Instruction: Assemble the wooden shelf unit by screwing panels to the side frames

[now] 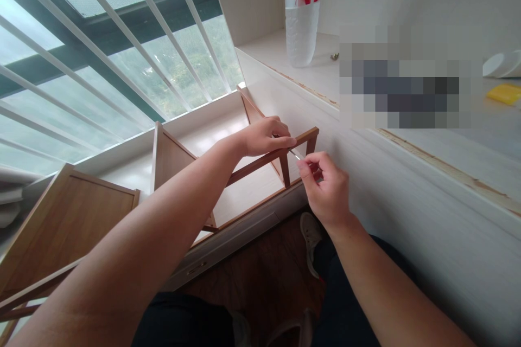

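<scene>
A brown wooden frame (pixel 260 160) with shelf panels stands on the white window ledge. My left hand (pixel 269 136) is closed over its top rail near an upright post, thumb stretched along the wood. Just to the right, my right hand (pixel 325 176) pinches a thin metal rod (pixel 296 155). The rod's far end meets the rail by my left thumb. Its kind cannot be made out, as my fingers cover the near end. Wooden panels (pixel 175 146) of the frame stand upright behind my left forearm.
White bars (pixel 154 21) cross the window at left. A clear water bottle (pixel 302 32) stands on the white counter (pixel 325 84), near small brass-coloured pieces (pixel 334 56). A yellow item (pixel 503 94) lies farther right. A wooden panel (pixel 69 217) leans at lower left. Part of the counter is pixelated.
</scene>
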Tool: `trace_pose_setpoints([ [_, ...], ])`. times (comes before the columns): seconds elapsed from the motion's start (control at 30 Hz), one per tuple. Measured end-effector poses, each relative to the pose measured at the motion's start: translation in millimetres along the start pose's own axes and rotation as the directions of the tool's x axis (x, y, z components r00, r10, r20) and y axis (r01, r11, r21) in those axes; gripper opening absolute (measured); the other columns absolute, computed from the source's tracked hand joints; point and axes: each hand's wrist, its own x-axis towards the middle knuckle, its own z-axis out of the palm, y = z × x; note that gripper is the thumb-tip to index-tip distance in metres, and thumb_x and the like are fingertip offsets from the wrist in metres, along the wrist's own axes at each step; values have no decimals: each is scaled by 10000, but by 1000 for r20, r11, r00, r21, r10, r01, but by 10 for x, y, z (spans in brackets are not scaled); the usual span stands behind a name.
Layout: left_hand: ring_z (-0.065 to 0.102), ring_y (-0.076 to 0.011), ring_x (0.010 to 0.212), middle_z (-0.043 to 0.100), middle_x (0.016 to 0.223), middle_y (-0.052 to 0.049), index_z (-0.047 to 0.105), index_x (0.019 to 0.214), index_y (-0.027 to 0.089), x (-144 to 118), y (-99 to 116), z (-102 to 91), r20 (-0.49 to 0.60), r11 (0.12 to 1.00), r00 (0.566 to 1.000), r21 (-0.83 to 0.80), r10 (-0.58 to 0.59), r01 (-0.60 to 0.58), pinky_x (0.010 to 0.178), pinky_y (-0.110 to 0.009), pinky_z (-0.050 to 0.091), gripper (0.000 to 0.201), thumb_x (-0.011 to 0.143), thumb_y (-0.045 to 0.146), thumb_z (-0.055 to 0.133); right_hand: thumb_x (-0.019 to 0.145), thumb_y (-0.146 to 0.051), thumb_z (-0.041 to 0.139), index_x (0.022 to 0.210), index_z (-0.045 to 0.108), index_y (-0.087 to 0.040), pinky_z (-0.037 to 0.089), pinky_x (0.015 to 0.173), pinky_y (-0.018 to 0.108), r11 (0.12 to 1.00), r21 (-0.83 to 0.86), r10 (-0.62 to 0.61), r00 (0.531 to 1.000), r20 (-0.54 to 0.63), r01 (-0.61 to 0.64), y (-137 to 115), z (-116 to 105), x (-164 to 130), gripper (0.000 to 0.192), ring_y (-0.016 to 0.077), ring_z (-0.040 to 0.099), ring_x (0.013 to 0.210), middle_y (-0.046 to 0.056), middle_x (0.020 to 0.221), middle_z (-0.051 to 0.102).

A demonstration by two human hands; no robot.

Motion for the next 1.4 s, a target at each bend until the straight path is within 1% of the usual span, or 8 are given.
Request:
trace_pose_setpoints([
  [0.27, 429, -143, 629, 479, 567, 5, 493, 572, 199, -9, 33, -7, 8, 1000, 1000, 6, -10, 10, 803, -324, 417, 449, 948, 441, 533, 1029, -414, 597, 859, 720, -207, 483, 659, 293, 998, 22, 54, 996, 69, -55, 12, 1, -16, 294, 171, 650, 613, 18, 689, 703],
  [0.53, 449, -147, 663, 521, 600, -8, 499, 573, 195, -18, 31, 1, 3, 999, 999, -2, -48, 48, 842, -321, 429, 443, 937, 442, 550, 1025, -526, 566, 819, 777, -203, 456, 620, 286, 945, 165, 249, 950, 189, -281, -1, 30, -48, 437, 147, 583, 536, -4, 562, 636],
  [0.73, 443, -144, 647, 522, 600, -7, 513, 574, 195, -15, 44, -6, 1, 999, 999, -10, -34, 34, 812, -320, 424, 433, 935, 432, 551, 979, -605, 601, 805, 791, -182, 427, 513, 257, 740, 421, 419, 849, 321, -524, -44, 99, -67, 495, 131, 541, 485, 12, 524, 643],
  [0.87, 406, -140, 616, 478, 564, 5, 470, 554, 203, -7, 17, -4, -1, 1000, 1000, -23, 8, -8, 777, -326, 413, 450, 937, 426, 547, 970, -631, 595, 769, 774, -171, 402, 469, 249, 592, 545, 441, 804, 399, -594, -50, 152, -80, 533, 124, 517, 451, 22, 503, 632],
  [0.93, 398, -139, 609, 468, 555, 9, 464, 549, 204, -4, 6, -1, -3, 999, 1000, -26, 20, -20, 768, -327, 410, 455, 938, 426, 550, 970, -635, 591, 772, 767, -168, 393, 460, 247, 564, 567, 440, 800, 408, -600, -43, 165, -87, 537, 122, 511, 447, 20, 500, 624],
  [1.13, 424, -140, 614, 489, 563, 8, 489, 563, 202, -9, 18, -3, -11, 1000, 1000, -11, 10, -10, 790, -327, 421, 444, 939, 429, 551, 954, -664, 592, 676, 645, -190, 381, 441, 256, 614, 572, 418, 839, 348, -543, -40, 166, -97, 552, 132, 504, 467, 10, 525, 590],
  [1.3, 418, -139, 620, 487, 565, 7, 477, 563, 202, -12, 36, -13, -3, 1000, 1000, -12, 11, -11, 819, -328, 421, 454, 942, 443, 544, 990, -645, 536, 665, 555, -214, 380, 449, 264, 628, 568, 415, 846, 335, -533, -86, 148, -87, 540, 141, 498, 494, 5, 556, 576],
  [1.4, 420, -139, 628, 499, 572, 5, 486, 567, 199, -10, 26, -13, 0, 1000, 1000, -7, 9, -9, 834, -330, 417, 453, 942, 447, 543, 1002, -593, 558, 657, 543, -214, 380, 479, 268, 703, 507, 384, 866, 320, -499, -94, 120, -86, 513, 135, 495, 506, -5, 567, 574],
])
